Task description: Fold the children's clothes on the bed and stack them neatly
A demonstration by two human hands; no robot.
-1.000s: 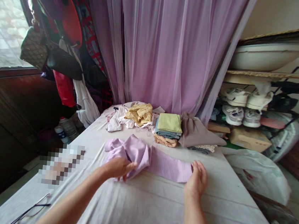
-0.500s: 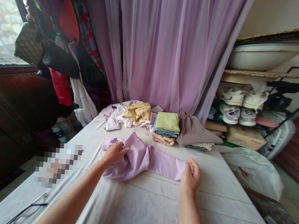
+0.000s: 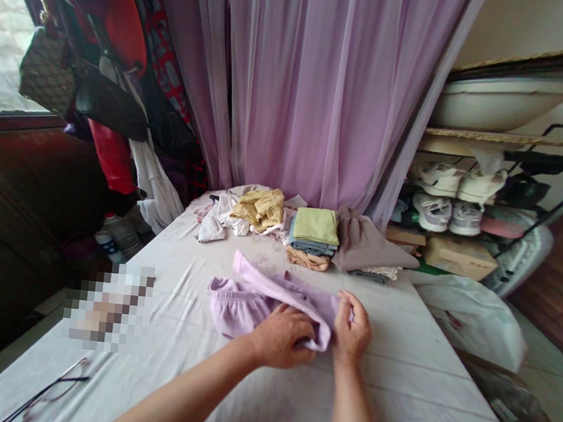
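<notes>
Far to the left of both hands, a pair of thin-framed eyeglasses [image 3: 48, 391] lies on the pale bed sheet [image 3: 416, 413], near its edge. Closer to the left hand, a pixelated patch [image 3: 108, 303] hides whatever lies there. Beyond that patch, dark and patterned bags [image 3: 47, 72] hang beside the window.

The left hand [image 3: 281, 335] lies flat and palm-down on a lilac garment [image 3: 252, 302], pressing a folded layer against the sheet. The garment sits directly under and to the left of this hand, its gathered edge pointing left and a folded strip running up and across it. The right hand [image 3: 352, 329] is just beside the left, its thumb and fingers narrowly pinching the garment's right end.

Straight ahead, past the garment, lie crumpled white clothes [image 3: 220, 221] under a yellow garment [image 3: 259, 210]. Next come a folded green-and-blue stack [image 3: 316, 227], a tan bundle [image 3: 307, 259] just in front of it, and a mauve-grey garment [image 3: 368, 247]. A sheer lilac curtain [image 3: 319, 87] hangs behind them.

Right of the right hand, a white plastic bag [image 3: 471, 318] rests against the bed's side. Higher up stand a cardboard box [image 3: 460, 257] and a rack of sneakers [image 3: 452, 189].
</notes>
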